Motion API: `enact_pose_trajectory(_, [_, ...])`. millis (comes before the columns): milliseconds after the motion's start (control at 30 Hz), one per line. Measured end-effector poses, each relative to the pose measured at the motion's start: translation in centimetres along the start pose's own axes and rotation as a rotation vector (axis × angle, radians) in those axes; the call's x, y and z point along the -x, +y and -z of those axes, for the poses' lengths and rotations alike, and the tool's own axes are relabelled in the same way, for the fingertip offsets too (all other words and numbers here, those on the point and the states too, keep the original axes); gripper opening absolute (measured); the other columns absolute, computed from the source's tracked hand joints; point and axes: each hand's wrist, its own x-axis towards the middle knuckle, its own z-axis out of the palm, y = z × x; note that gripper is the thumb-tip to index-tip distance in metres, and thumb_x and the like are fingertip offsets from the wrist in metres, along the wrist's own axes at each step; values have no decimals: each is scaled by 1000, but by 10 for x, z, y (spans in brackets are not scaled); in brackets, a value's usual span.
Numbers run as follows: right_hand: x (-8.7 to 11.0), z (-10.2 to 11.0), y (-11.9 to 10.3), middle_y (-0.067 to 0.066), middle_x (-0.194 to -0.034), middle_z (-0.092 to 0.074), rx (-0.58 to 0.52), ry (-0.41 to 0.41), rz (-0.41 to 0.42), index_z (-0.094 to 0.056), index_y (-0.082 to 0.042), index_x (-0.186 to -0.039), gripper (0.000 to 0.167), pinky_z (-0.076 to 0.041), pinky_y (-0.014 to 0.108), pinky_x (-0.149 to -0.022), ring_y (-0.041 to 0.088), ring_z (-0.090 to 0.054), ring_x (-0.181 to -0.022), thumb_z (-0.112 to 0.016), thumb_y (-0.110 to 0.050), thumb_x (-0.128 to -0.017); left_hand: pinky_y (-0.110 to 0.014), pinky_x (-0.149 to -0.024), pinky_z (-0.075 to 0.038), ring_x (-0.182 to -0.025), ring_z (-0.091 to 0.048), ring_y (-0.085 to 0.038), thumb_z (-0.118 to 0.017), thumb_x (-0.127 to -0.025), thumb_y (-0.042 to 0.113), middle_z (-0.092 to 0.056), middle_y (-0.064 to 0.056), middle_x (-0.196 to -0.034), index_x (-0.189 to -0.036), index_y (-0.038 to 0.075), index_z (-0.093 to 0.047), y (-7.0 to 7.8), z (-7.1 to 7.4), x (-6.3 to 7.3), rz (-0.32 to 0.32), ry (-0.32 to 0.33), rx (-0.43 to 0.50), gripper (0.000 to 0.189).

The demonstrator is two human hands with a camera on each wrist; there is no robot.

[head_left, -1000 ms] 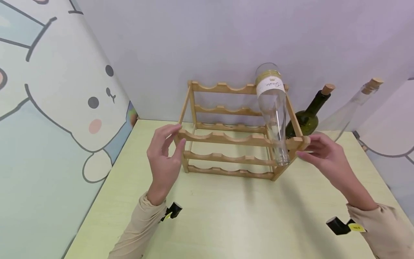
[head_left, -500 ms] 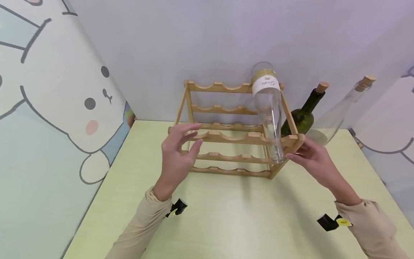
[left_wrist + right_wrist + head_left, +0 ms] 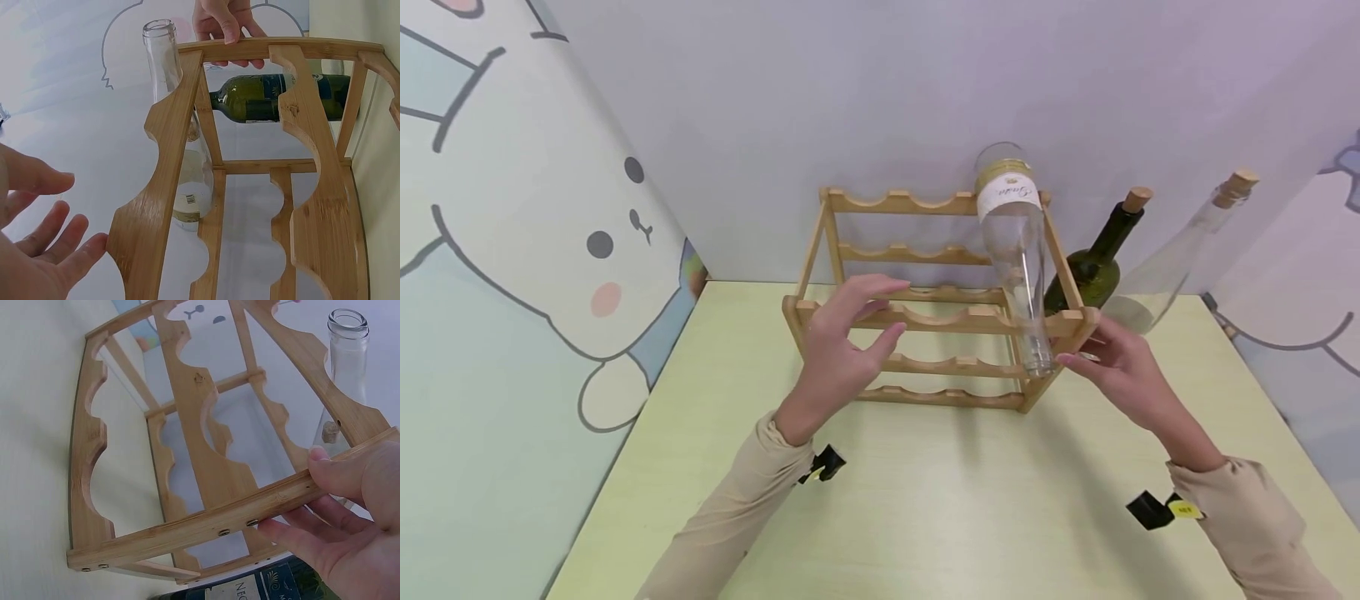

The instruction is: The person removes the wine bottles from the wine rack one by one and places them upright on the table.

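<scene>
A wooden wine rack (image 3: 947,319) with scalloped rails stands on the table against the back wall. Across its top right slot lies a clear glass bottle (image 3: 1013,233), neck toward the front, with a white and gold label. My left hand (image 3: 842,354) hovers in front of the top front rail, thumb and fingers spread apart and holding nothing; in the left wrist view a fingertip comes right up to that rail. With thumb on one side and fingers on the other, my right hand (image 3: 1123,375) pinches the rack's right front upright (image 3: 275,500).
Right of the rack stand a corked green bottle (image 3: 1093,271) and a corked clear bottle (image 3: 1165,262), both close to the right hand. A plain wall (image 3: 760,125) rises behind, and a cartoon-printed wall (image 3: 512,250) borders the table (image 3: 940,500) on the left.
My left hand has let go of the rack's left front corner and moved right along the front rail. The right hand stays at the right upright; the view has shifted slightly.
</scene>
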Motion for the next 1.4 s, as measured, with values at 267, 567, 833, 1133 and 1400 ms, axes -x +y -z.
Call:
enact_pose_trajectory(267, [-1,0,2,-7,-110,-61,20,-18,-7,-50,3,-129,51,-55,20,-73,4,-64,-95,-64,16,-81,-36,-84,-52,-106,-57,-20,-67,-78,-12,-63,-9,-110,-110,1,-64,-5,-13,-6,-81,-47,-19,35])
enact_pose_trajectory(567, [-2,3,1,-6,-110,-60,-3,-29,-53,-50,2,-128,50,-56,22,-72,5,-64,-95,-64,14,-82,-32,-96,-46,-111,-55,-19,-66,-76,-13,-61,-10,-111,-111,2,-63,-6,-30,-19,-171,-119,1,38])
enact_pose_trajectory(833, [-1,4,-1,-2,-107,-64,44,-14,-100,-53,-2,-126,46,-56,21,-72,8,-65,-93,-67,7,-83,-28,-100,-42,-118,-50,-16,-69,-76,-11,-58,-9,-118,-115,5,-62,-5,-43,-27,-163,-219,0,43])
enact_pose_trajectory(1133, [2,5,1,11,-106,-66,51,-7,-105,-53,-1,-128,48,-55,20,-72,6,-66,-92,-68,6,-83,-22,-97,-42,-121,-46,-14,-69,-79,-9,-56,-9,-122,-115,5,-63,-8,-60,-35,-200,-332,12,40])
enact_pose_trajectory(1400, [2,5,4,-1,-109,-65,5,-15,-69,-54,1,-128,47,-55,22,-76,7,-65,-97,-66,8,-84,-19,-100,-38,-125,-43,-14,-68,-80,-8,-53,-11,-127,-117,5,-62,-11,-71,-42,-240,-403,-37,40])
